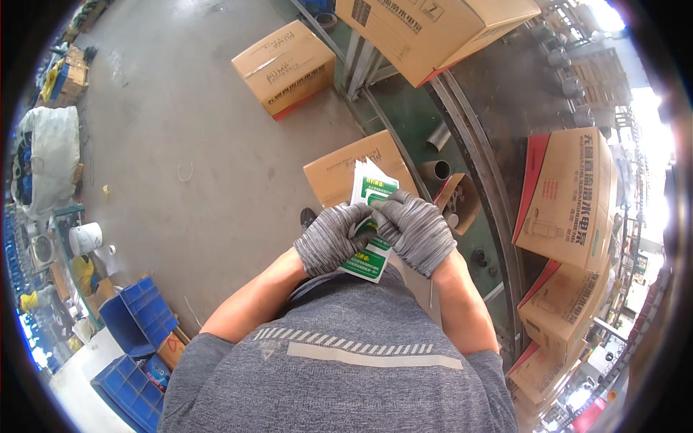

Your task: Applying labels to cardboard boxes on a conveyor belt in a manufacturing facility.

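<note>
Close in front of my body I hold a sheaf of green-and-white printed labels [373, 263]. Its sheets fan out a little at the top and hang down below my hands. My left hand [333, 237], in a grey knitted glove, grips the sheaf from the left side with the fingers curled. On the other side my right hand [415, 229], gloved the same way, pinches the labels near their upper part. Both hands nearly meet over the middle of the sheaf and hide part of it. Just beyond them stands a brown cardboard box [332, 177].
A taped carton [285, 68] sits on the floor ahead. Another large carton [433, 36] rests at the curved metal rail [473, 137]. Several cartons [567, 198] line the right side. Metal pipes [437, 136] lie beneath the rail. Blue plastic bins [148, 310] are at lower left.
</note>
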Tool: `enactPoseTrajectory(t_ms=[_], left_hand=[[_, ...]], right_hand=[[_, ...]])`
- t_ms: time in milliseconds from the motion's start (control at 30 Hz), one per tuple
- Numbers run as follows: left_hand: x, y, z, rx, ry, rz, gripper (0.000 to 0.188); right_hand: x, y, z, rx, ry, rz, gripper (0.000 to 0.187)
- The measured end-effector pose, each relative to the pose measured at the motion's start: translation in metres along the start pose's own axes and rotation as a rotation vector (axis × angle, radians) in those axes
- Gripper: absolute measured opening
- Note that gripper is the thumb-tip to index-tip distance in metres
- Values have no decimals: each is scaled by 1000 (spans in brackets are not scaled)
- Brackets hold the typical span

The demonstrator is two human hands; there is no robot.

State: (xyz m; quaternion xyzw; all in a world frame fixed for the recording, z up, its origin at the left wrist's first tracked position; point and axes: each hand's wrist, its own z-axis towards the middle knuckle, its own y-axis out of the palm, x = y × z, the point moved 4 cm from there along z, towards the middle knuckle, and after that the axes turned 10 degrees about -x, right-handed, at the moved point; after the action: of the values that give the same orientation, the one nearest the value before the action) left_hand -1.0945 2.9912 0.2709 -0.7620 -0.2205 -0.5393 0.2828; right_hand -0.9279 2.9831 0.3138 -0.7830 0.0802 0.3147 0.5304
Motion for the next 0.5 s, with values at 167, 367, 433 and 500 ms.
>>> enactPoseTrajectory(t_ms=[167,367,433,500], left_hand=[[-21,-5,-11,-83,-91,-11,34],[-89,3,-19,-93,-268,-230,43],[-143,14,-30,-76,-449,-299,49],[-194,24,-49,1,-493,-397,53]], right_hand=[[1,22,10,9,83,171,18],[36,75,3,-125,555,941,18],[59,108,-6,72,535,1381,21],[80,139,-9,166,614,1480,21]])
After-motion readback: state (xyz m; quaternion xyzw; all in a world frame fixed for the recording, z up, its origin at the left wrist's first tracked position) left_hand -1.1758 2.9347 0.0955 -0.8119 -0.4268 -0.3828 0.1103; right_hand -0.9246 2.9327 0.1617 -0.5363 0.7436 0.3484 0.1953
